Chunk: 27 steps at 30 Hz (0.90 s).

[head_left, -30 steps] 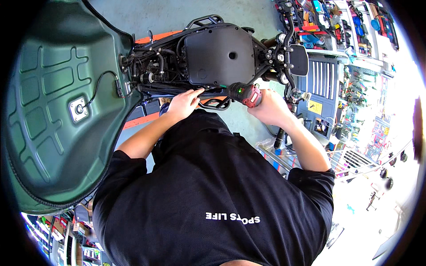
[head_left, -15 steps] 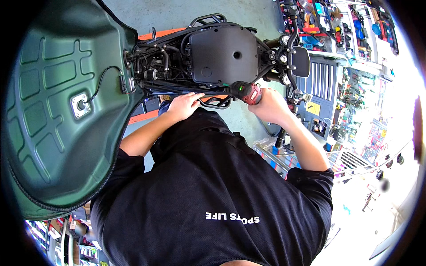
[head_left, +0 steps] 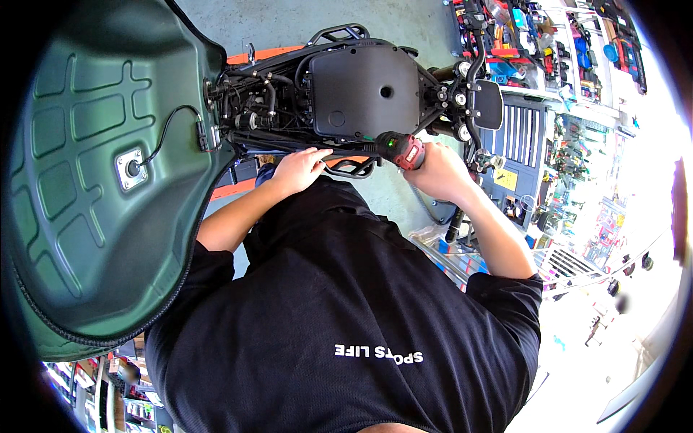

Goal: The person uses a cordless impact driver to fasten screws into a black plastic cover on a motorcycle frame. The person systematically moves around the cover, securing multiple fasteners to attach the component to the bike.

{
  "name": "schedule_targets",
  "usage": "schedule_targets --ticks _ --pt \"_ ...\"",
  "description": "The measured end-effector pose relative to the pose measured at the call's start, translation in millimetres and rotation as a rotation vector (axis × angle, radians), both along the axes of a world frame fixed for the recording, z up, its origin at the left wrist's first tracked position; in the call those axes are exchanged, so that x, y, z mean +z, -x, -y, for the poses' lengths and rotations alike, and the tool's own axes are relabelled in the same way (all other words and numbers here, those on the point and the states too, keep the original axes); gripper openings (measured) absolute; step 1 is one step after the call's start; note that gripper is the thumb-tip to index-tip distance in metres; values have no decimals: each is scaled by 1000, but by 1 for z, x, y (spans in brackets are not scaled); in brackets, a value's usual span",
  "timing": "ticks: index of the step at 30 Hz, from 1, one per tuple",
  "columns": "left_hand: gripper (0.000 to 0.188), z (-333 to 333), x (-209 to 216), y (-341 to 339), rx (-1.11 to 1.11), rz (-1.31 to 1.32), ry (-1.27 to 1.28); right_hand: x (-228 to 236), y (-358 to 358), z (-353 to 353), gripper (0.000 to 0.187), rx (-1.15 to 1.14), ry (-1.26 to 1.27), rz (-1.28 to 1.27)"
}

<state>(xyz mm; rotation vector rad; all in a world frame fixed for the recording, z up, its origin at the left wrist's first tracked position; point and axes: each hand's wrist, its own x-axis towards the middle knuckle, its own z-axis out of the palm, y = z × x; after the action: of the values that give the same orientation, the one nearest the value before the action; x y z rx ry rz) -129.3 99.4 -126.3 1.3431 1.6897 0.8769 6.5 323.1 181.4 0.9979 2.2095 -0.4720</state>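
Note:
A motorcycle stands crosswise in front of me, with a matte black cover point(head_left: 364, 90) over its middle. My right hand point(head_left: 440, 171) is closed around a red and black cordless power driver point(head_left: 403, 150) with a small green light. The driver's nose points left along the near side of the bike, below the cover's near edge; its tip is hard to make out. My left hand point(head_left: 302, 171) lies with fingers stretched out against the black frame point(head_left: 281, 144), close to the near footpeg-like loop guard point(head_left: 352, 169). Nothing shows in that hand.
A large green moulded seat underside point(head_left: 94, 166) with a cable and connector rises at the left. Handlebars point(head_left: 473, 79) stand at the bike's right end. Beyond them are a grey tool cabinet point(head_left: 523, 133) and shelves of tools point(head_left: 520, 43). Orange lift parts point(head_left: 263, 56) show beneath the bike.
Hardly anything differs. My hands and the driver keep their places at the bike's near side, while the view shifts very slightly.

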Motion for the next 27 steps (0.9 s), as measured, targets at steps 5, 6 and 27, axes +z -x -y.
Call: schedule_targets --ticks 5,6,27 --pt "44 -2 6 5 -8 22 11 -2 0 0 30 31 2 -12" --pt "45 -3 8 6 -16 29 22 3 4 1 29 37 7 -19" --pt "86 -65 162 59 8 -3 -668 -5 42 7 26 331 -46 126"
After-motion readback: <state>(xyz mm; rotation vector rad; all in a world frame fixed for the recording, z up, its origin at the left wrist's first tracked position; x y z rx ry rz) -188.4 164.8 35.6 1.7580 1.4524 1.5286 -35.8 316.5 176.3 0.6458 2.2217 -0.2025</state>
